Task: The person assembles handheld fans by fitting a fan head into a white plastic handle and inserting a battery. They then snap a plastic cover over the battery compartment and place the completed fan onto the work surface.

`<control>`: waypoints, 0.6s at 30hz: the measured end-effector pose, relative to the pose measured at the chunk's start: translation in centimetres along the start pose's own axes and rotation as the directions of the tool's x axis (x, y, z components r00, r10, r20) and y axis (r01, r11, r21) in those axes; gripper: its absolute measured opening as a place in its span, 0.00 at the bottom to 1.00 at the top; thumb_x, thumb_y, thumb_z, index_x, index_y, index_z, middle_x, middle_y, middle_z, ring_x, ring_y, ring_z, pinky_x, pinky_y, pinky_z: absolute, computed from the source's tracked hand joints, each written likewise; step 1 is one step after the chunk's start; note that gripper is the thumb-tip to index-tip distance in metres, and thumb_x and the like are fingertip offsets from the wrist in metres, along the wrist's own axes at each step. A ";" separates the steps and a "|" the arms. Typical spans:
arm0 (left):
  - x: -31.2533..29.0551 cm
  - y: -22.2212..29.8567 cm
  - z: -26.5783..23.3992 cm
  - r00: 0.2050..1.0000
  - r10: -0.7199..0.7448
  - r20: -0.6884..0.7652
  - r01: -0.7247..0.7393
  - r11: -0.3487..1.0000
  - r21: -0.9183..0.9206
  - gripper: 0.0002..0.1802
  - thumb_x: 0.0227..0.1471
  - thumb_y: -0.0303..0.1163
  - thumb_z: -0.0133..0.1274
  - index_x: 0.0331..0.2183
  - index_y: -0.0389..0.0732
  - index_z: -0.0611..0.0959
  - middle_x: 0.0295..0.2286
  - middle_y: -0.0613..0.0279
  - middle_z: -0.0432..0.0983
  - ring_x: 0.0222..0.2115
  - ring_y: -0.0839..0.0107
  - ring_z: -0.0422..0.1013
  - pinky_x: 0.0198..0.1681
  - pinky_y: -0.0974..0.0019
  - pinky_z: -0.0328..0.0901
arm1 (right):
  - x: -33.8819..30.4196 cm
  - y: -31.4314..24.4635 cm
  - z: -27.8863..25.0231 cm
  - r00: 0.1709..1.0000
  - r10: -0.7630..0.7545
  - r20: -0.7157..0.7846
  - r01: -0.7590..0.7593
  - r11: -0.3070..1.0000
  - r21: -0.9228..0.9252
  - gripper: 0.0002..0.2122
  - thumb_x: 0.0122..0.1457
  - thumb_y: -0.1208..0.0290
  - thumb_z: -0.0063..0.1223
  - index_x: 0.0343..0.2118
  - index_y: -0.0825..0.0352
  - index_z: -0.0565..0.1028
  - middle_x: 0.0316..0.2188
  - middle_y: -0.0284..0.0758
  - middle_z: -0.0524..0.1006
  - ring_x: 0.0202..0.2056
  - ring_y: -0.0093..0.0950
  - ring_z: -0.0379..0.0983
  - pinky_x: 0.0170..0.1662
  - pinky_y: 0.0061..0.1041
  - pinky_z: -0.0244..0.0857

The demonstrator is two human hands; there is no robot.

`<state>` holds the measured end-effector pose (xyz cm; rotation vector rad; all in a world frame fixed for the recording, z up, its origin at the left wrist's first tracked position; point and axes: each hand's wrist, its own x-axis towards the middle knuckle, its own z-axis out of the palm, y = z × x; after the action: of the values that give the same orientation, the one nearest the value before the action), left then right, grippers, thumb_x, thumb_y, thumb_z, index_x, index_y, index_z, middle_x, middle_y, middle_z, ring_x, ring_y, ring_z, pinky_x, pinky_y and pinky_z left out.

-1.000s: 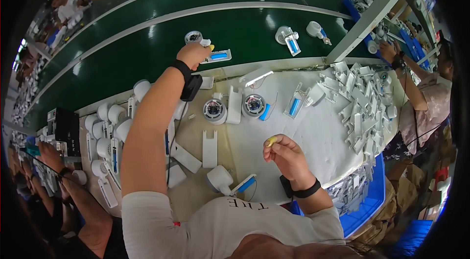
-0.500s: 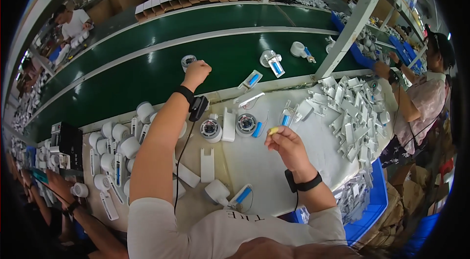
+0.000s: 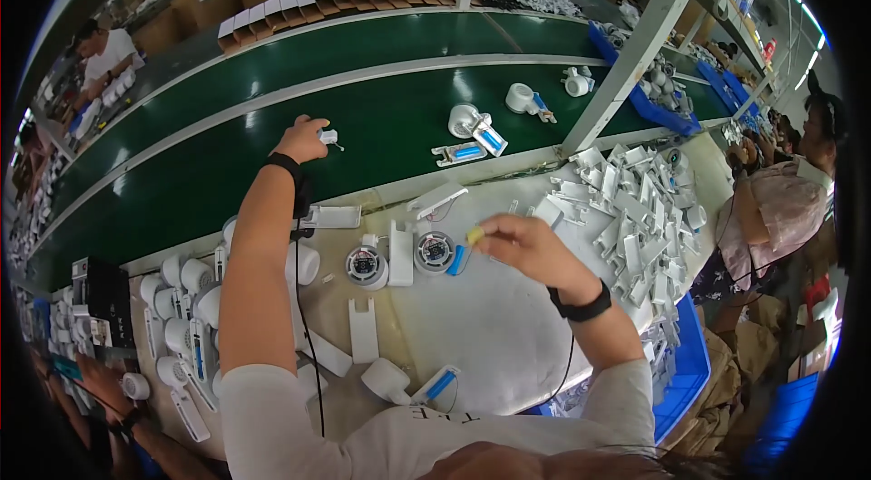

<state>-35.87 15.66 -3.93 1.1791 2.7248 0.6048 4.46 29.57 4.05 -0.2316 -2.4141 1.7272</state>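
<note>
My left hand [image 3: 302, 140] reaches out over the green conveyor belt [image 3: 381, 153]. Its fingers are closed on a white plastic part [image 3: 328, 136], mostly hidden behind them. Above the worktable, my right hand [image 3: 517, 242] pinches a small yellow piece [image 3: 475, 235] between thumb and fingertips. Below and left of that piece lie a blue cylindrical battery [image 3: 457, 260] and a round white fan head [image 3: 435, 251] with its circuit board exposed. A second open fan head [image 3: 366, 264] rests farther left, with a white handle shell [image 3: 400, 253] between the two.
White fan units with blue batteries [image 3: 467, 122] lie on the belt. Handle shells [image 3: 635, 208] are heaped at right, above a blue bin [image 3: 694, 371]. Assembled fans [image 3: 186, 298] crowd the left. A grey post [image 3: 640, 44] rises at the belt; a co-worker [image 3: 771, 208] is at right.
The view has shifted slightly. My left hand has moved left along the belt, and a white part now shows at its fingers. My right hand has moved forward, still pinching the yellow piece.
</note>
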 end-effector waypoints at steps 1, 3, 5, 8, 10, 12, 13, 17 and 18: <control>-0.3 0.4 -0.3 1.000 0.014 -0.017 -0.013 0.999 0.039 0.28 0.34 0.29 0.54 0.44 0.50 0.74 0.43 0.51 0.64 0.41 0.51 0.66 0.45 0.60 0.62 | 2.2 0.0 -0.9 0.999 -0.010 -0.030 0.005 0.986 -0.165 0.09 0.54 0.71 0.47 0.36 0.67 0.73 0.29 0.37 0.75 0.28 0.26 0.71 0.33 0.23 0.64; -0.1 0.7 0.1 0.996 0.061 -0.070 -0.056 0.996 0.070 0.22 0.35 0.28 0.53 0.39 0.50 0.76 0.39 0.53 0.66 0.37 0.50 0.68 0.42 0.57 0.64 | 7.4 2.0 -2.3 0.990 -0.097 -0.100 0.042 0.892 -0.450 0.10 0.52 0.72 0.47 0.37 0.64 0.74 0.27 0.40 0.75 0.29 0.31 0.72 0.35 0.28 0.65; 0.0 3.4 1.0 0.985 0.157 -0.065 -0.154 0.987 0.044 0.22 0.36 0.28 0.53 0.39 0.49 0.76 0.37 0.54 0.67 0.34 0.53 0.69 0.37 0.59 0.65 | 11.6 6.2 -4.2 0.988 -0.075 -0.133 -0.027 0.768 -0.640 0.15 0.49 0.70 0.50 0.42 0.65 0.71 0.31 0.41 0.75 0.33 0.34 0.72 0.38 0.30 0.65; -0.5 7.3 0.5 0.986 0.012 0.165 0.066 0.886 -0.458 0.26 0.39 0.28 0.53 0.45 0.45 0.71 0.39 0.58 0.69 0.32 0.67 0.70 0.26 0.69 0.66 | 15.0 8.1 -2.8 0.974 -0.125 -0.189 -0.001 0.832 -0.555 0.35 0.43 0.63 0.59 0.55 0.65 0.56 0.46 0.47 0.68 0.41 0.34 0.70 0.42 0.28 0.64; -2.0 8.6 0.0 0.970 0.128 0.208 0.105 0.551 -0.828 0.30 0.43 0.30 0.52 0.50 0.41 0.64 0.40 0.60 0.69 0.31 0.74 0.69 0.22 0.74 0.64 | 15.5 5.5 -0.7 0.989 0.039 -0.145 -0.035 0.999 0.034 0.49 0.38 0.58 0.64 0.59 0.62 0.42 0.55 0.48 0.55 0.46 0.33 0.65 0.47 0.30 0.62; -4.0 12.8 -0.4 0.918 0.277 0.284 0.164 0.387 -0.907 0.27 0.51 0.33 0.47 0.53 0.42 0.60 0.39 0.61 0.69 0.29 0.73 0.70 0.22 0.72 0.66 | 14.5 5.0 -0.2 0.967 -0.200 -0.159 0.220 0.968 0.120 0.47 0.42 0.62 0.63 0.59 0.66 0.41 0.52 0.45 0.58 0.47 0.33 0.63 0.51 0.28 0.58; -5.3 15.0 -1.0 0.890 0.296 0.348 0.220 0.391 -0.894 0.28 0.52 0.34 0.45 0.54 0.40 0.58 0.40 0.60 0.68 0.30 0.73 0.70 0.22 0.72 0.66 | 13.3 3.7 0.3 0.964 -0.224 -0.144 0.249 0.950 0.188 0.44 0.42 0.65 0.62 0.58 0.68 0.44 0.49 0.43 0.60 0.47 0.32 0.62 0.50 0.25 0.57; -8.0 21.2 0.2 0.829 0.460 0.319 0.065 0.487 -0.871 0.26 0.57 0.38 0.38 0.55 0.38 0.57 0.44 0.55 0.65 0.34 0.67 0.71 0.24 0.70 0.69 | 6.6 2.7 -3.0 0.937 -0.154 -0.314 0.221 0.957 0.188 0.41 0.42 0.68 0.62 0.57 0.66 0.47 0.44 0.37 0.64 0.45 0.26 0.62 0.48 0.23 0.57; -8.1 22.3 0.1 0.811 0.503 0.300 -0.003 0.515 -0.857 0.25 0.57 0.38 0.37 0.54 0.38 0.59 0.45 0.54 0.64 0.34 0.65 0.72 0.24 0.70 0.69 | 4.3 2.8 -4.3 0.903 -0.170 -0.394 0.289 0.919 0.267 0.40 0.43 0.69 0.62 0.57 0.64 0.48 0.43 0.36 0.64 0.44 0.25 0.63 0.47 0.23 0.59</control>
<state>-15.18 23.66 4.52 1.2085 1.4336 1.2186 1.27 35.36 2.89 -0.1896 -1.7912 1.7510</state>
